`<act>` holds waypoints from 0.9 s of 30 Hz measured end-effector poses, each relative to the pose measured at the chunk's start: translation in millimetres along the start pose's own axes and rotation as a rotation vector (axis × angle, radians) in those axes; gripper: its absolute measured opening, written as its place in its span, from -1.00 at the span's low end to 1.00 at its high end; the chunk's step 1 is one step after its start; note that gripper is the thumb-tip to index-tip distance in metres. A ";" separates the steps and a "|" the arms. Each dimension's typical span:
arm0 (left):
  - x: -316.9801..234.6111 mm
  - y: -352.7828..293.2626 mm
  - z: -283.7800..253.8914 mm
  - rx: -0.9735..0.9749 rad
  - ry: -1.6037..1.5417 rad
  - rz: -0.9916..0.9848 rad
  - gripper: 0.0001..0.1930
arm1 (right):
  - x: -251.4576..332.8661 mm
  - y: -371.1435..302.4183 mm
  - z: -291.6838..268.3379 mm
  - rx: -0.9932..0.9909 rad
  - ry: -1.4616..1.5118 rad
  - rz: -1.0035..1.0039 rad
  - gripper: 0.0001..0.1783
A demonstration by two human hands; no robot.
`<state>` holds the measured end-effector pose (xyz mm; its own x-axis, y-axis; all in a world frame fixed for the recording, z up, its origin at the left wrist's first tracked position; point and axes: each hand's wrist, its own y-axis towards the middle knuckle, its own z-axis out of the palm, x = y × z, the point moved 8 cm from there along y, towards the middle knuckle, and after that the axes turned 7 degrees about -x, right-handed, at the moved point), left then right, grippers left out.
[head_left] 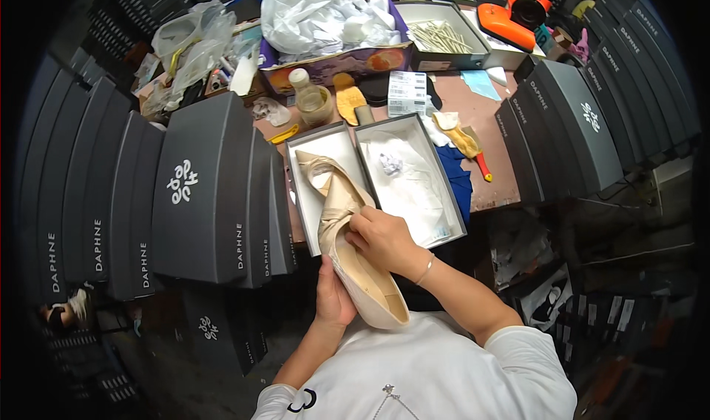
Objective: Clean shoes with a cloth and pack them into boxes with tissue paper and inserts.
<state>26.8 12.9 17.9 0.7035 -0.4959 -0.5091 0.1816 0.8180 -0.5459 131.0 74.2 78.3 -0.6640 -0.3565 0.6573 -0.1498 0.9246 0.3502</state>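
A beige flat shoe [362, 276] with a twisted fabric front is held over the near edge of an open shoebox half. My left hand [334, 294] grips it along its left side. The fingers of my right hand [384, 239] are curled over the right edge of its opening, the tips partly hidden inside. Beyond it a matching beige shoe [318, 170] lies in the white-lined left box half [302, 216]. The right box half [450, 216] holds white tissue paper [414, 190] and a crumpled paper ball [390, 164].
Dark shoeboxes [200, 190] stand in rows at left, and more boxes [569, 124] at right. Behind are a purple carton [296, 78] of white paper, a box of sticks [440, 39], an orange device [506, 28], a jar [314, 105] and a red-handled brush [483, 167].
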 end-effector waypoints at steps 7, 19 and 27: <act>-24.0 25.2 -38.0 -0.109 -0.004 -0.055 -0.47 | -104.3 2.2 -60.2 0.228 -0.087 0.218 -0.70; -23.6 25.9 -0.5 -0.003 -0.054 -0.117 -0.54 | -140.7 -58.4 4.8 0.565 -0.052 0.290 -0.27; -27.8 21.3 -4.8 -0.003 0.061 0.096 -0.53 | -66.9 -19.3 -50.9 0.095 0.657 0.565 -0.69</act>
<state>7.8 42.7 17.2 0.6741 -0.4322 -0.5990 0.1128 0.8617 -0.4948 215.5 73.4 61.6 -0.1049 0.1811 0.9779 -0.0054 0.9832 -0.1826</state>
